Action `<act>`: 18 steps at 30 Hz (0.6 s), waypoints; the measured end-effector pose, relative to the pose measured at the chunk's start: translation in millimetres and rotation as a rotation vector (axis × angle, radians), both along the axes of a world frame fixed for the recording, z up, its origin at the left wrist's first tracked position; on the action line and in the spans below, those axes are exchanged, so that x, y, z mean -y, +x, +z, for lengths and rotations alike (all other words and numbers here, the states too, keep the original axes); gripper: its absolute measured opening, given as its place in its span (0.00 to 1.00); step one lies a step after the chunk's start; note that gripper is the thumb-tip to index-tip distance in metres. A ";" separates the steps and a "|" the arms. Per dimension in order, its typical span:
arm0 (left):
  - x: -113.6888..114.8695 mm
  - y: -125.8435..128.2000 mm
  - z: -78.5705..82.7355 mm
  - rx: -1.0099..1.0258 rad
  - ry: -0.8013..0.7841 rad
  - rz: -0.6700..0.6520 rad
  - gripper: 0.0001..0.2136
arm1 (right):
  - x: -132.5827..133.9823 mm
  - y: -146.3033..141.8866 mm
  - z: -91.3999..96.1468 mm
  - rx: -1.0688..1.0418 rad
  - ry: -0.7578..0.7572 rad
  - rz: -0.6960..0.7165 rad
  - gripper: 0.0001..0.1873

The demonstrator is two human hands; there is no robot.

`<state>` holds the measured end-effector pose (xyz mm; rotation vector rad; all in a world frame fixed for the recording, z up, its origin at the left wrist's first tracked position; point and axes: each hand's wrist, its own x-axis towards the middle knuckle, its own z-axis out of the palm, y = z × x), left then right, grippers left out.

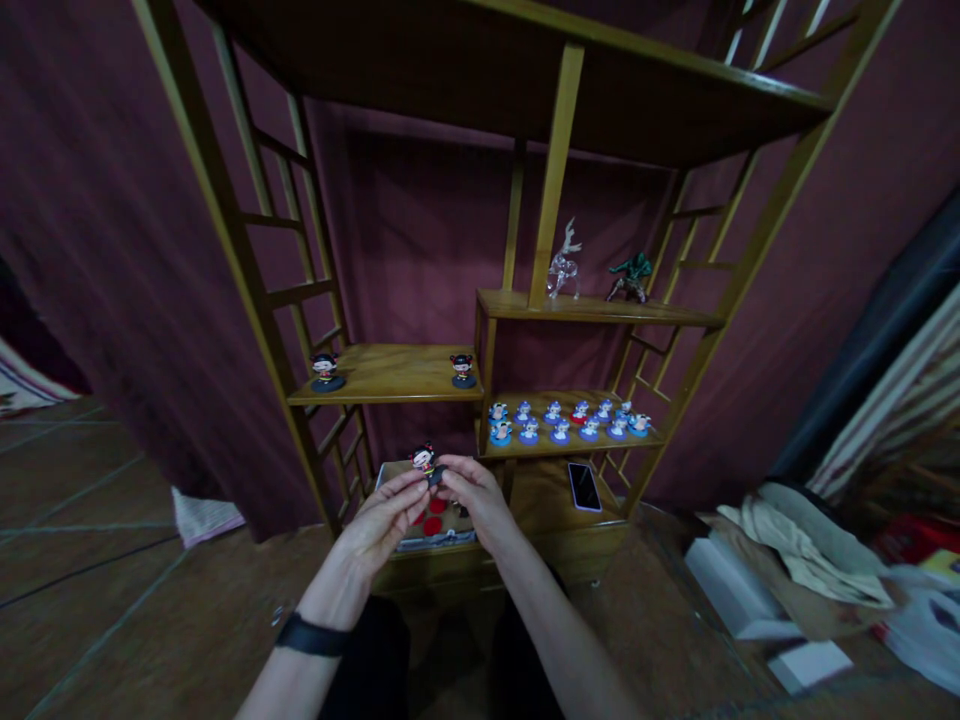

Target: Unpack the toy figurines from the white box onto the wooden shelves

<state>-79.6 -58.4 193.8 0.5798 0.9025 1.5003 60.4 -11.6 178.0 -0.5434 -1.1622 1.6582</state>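
A small black-haired figurine [424, 459] on a dark round base is held upright between my two hands. My left hand [390, 515] pinches its base from the left, and the fingers of my right hand [474, 495] grip the base from the right. Beneath my hands lies an open box [439, 543] with red round pieces in it, partly hidden by my fingers. Two similar figurines stand on the wooden shelf ahead: one figurine [325, 372] at its left end, another figurine [462, 371] at its right end.
On the lower right shelf, several small blue-and-white figurines [560, 431] stand in two rows. A phone [584, 487] lies below them. Higher up are a clear deer ornament [564, 262] and a green figure [630, 277]. White boxes [739, 590] and cloth sit on the floor at right.
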 end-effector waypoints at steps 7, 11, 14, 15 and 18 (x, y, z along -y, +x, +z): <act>-3.3 10.5 0.5 -0.238 0.077 0.157 0.21 | 1.7 -3.3 -3.3 -0.030 -0.093 0.019 0.22; -2.9 13.7 3.7 -0.336 0.094 0.182 0.26 | 1.7 -6.0 1.1 -0.042 -0.124 0.010 0.23; -2.6 13.4 5.0 -0.393 0.095 0.168 0.26 | -0.1 -7.4 1.8 -0.058 -0.125 0.024 0.23; -2.7 13.0 4.9 -0.414 0.097 0.162 0.26 | -0.6 -7.7 1.7 -0.063 -0.122 0.029 0.23; -4.0 11.2 3.3 -0.479 0.110 0.139 0.25 | -0.9 -9.0 1.9 -0.067 -0.116 0.025 0.23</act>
